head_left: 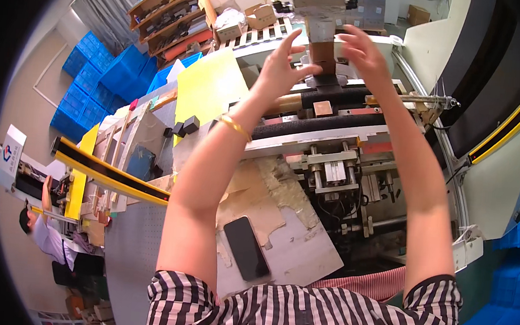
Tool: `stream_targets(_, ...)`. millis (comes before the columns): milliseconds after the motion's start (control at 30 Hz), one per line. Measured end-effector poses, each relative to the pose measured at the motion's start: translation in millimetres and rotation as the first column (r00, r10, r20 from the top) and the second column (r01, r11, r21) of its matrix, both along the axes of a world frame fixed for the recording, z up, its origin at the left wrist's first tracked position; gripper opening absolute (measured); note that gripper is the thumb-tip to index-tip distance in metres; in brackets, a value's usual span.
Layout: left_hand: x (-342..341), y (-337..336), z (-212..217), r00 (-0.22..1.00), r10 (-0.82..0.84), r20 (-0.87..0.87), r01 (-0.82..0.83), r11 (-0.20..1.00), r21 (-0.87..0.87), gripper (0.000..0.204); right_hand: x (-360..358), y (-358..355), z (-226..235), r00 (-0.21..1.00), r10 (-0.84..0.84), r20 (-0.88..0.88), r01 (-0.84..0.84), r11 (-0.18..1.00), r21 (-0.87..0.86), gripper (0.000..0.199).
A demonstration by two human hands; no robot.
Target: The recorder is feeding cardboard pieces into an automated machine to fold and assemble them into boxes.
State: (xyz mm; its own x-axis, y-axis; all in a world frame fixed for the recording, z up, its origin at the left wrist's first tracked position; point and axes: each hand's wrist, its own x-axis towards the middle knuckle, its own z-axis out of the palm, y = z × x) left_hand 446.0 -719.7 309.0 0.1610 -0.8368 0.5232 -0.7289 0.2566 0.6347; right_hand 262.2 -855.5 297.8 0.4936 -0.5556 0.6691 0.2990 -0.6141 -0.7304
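Note:
Both my hands are raised at the machine, one on each side of a brown block (322, 54) beneath its metal head (321, 11). My left hand (281, 72) has its fingers and thumb spread, with the thumb close to the block's lower part. On the other side my right hand (364, 57) is open too, fingers curved toward the block. Whether either hand touches it is hard to tell. Below the block lies a dark flat piece (326, 81). A small tan square piece (323, 109) sits nearer me, between black rollers (312, 124).
A phone (246, 247) lies on a worn board. Small black boxes (191, 125) stand by a yellow sheet (211, 82) on the left. Yellow-and-black bars (109, 172) flank the machine. Blue crates (90, 70) are stacked at far left, where another person (52, 238) works.

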Motion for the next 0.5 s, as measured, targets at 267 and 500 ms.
stream_targets(267,-1,246,-90,0.983,-0.074,-0.166,0.101,0.981,0.163,0.032,-66,282,-103,0.812,0.445,-0.378,-0.436,0.893,0.116,0.011)
stream_targets(500,61,563,-183,0.552,0.585,-0.594,-0.628,0.761,0.165,0.019,-69,452,-116,0.431,0.759,-0.488,-0.648,0.637,0.419,0.020)
